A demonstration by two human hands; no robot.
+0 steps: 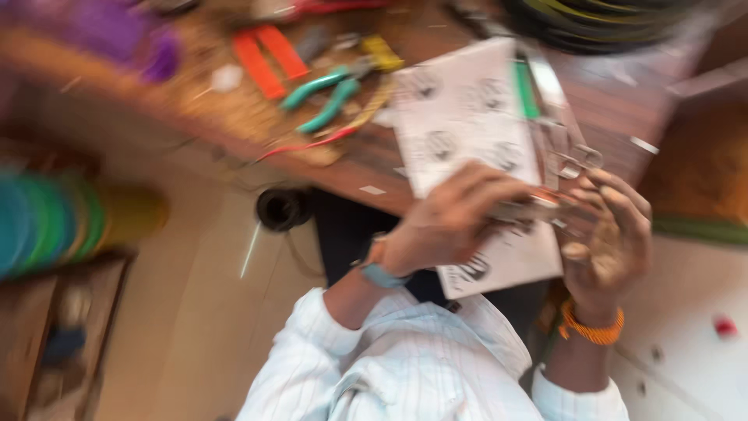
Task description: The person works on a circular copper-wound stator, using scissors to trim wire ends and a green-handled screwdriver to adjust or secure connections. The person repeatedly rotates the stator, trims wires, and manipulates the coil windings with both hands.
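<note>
The picture is blurred by motion. My left hand (452, 218), with a blue-strapped watch on the wrist, is closed around a slim metal tool (530, 209) held level over a white sheet with round black drawings (467, 117). My right hand (612, 226), wearing an orange bead bracelet, is cupped around the tool's tip and a small clear or metal piece (573, 160); what it grips is too blurred to tell exactly.
On the wooden table (623, 101): teal-handled pliers (323, 97), orange-handled pliers (269, 58), a yellow item (382, 51), a purple object (117, 31). A black roll (282, 208) hangs near the table edge. Coloured spools (47, 222) stand at left.
</note>
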